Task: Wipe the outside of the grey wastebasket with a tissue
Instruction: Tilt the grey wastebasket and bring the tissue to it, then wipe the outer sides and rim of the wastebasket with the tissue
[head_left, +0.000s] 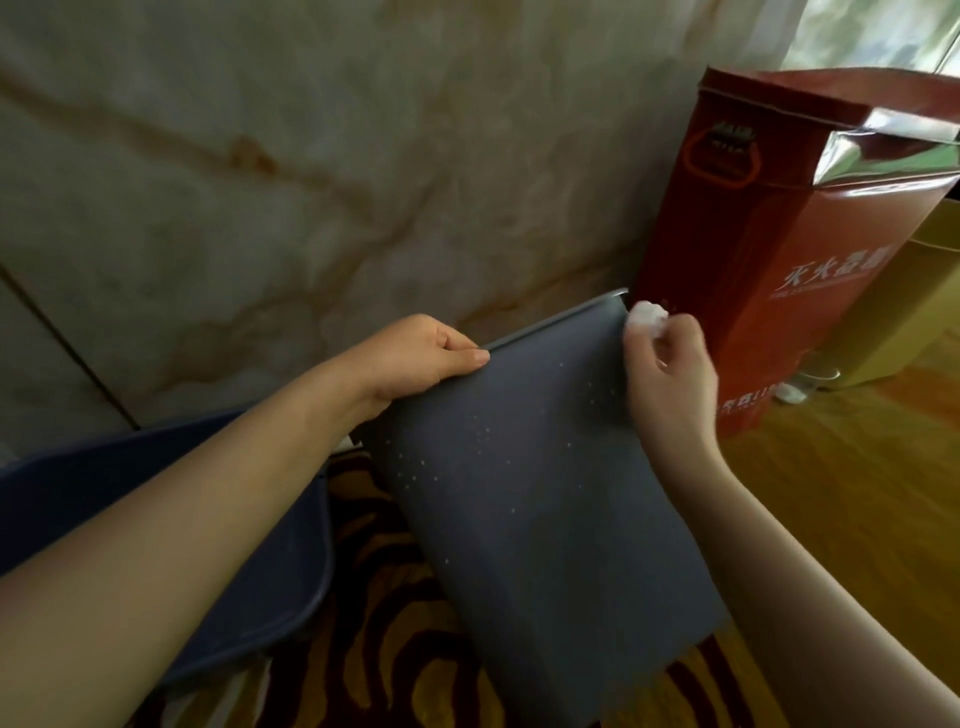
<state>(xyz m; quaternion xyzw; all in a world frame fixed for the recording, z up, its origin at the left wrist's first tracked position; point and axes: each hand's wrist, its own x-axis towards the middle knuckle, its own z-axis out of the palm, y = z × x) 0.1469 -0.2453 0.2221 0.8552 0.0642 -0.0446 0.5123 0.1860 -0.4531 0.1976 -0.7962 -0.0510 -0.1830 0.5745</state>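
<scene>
The grey wastebasket (530, 499) fills the middle of the view, tilted, its broad side dotted with small white specks. My left hand (415, 358) grips its top rim at the left, thumb lying along the edge. My right hand (670, 374) is at the basket's upper right corner, closed on a crumpled white tissue (647, 314) that presses against the corner of the side wall.
A red box with white lettering (769, 249) stands just right of the basket, close to my right hand. A yellow bin (914, 312) is behind it. A blue tub (249, 545) lies at left under my forearm. A marble wall rises behind; patterned carpet lies below.
</scene>
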